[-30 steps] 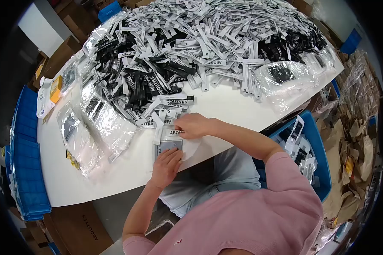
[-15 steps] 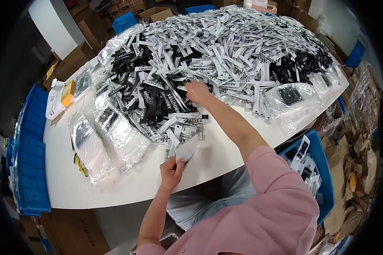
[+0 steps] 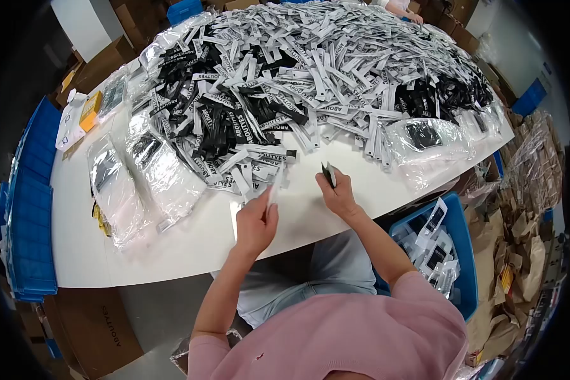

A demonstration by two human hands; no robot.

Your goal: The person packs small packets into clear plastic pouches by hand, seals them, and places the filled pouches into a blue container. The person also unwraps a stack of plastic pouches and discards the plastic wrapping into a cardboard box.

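Observation:
My left hand is closed on a thin pale packet, seen almost edge-on above the table's near side. To its right, my right hand pinches a small dark strip packet with a pale edge; whether there is more than one cannot be made out. Beyond both hands spreads a large heap of narrow white packets printed ABOUTYES. Black packets of similar shape lie at the heap's front left. A few white packets lie just past my left hand.
Clear plastic bags lie on the white table at left, near a yellow box. Another bag lies at right. A blue bin of filled pouches stands by my right side. Another person's hand shows at the far edge.
My right hand has come back from the heap towards my body, now with a dark packet in it. My left hand has risen a little and turned its packet edge-on.

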